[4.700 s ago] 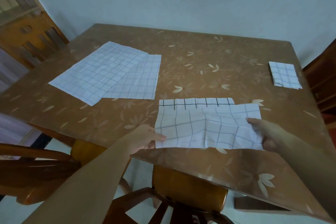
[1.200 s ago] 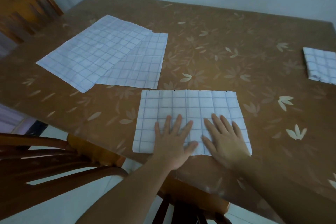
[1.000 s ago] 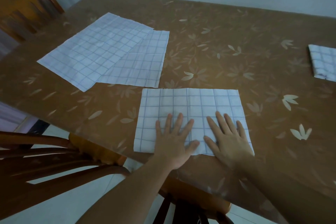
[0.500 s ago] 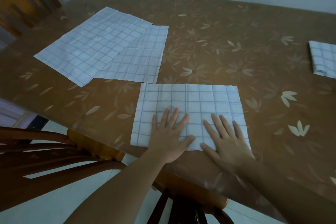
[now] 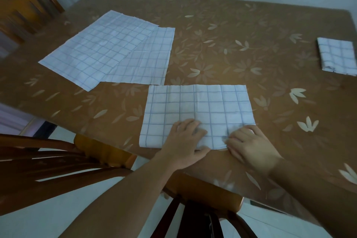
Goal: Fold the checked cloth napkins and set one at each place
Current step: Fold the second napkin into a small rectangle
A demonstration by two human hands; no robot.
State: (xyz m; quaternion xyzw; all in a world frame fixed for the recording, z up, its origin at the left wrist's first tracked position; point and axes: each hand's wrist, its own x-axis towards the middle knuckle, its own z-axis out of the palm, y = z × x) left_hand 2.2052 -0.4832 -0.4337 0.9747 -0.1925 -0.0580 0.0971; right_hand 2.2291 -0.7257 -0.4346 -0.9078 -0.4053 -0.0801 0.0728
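A white checked napkin [image 5: 199, 104], folded in half, lies flat near the table's front edge. My left hand [image 5: 185, 141] and my right hand [image 5: 249, 145] sit side by side on its near edge, fingers curled, pinching the cloth, which puckers a little between them. Two unfolded checked napkins lie overlapping at the back left, the larger [image 5: 96, 48] partly over the smaller [image 5: 148, 60]. A small folded napkin [image 5: 336, 57] rests at the far right edge.
The brown table [image 5: 231, 48] has a leaf pattern and a glossy top. A wooden chair [image 5: 202, 185] is tucked under the front edge below my hands, and another chair back [image 5: 48, 160] stands at the left. A wooden cabinet [image 5: 25, 4] is at the back left.
Both hands slid back from flat on the napkin to its near edge and curled their fingers onto the cloth. Before that, the napkin was folded in half.
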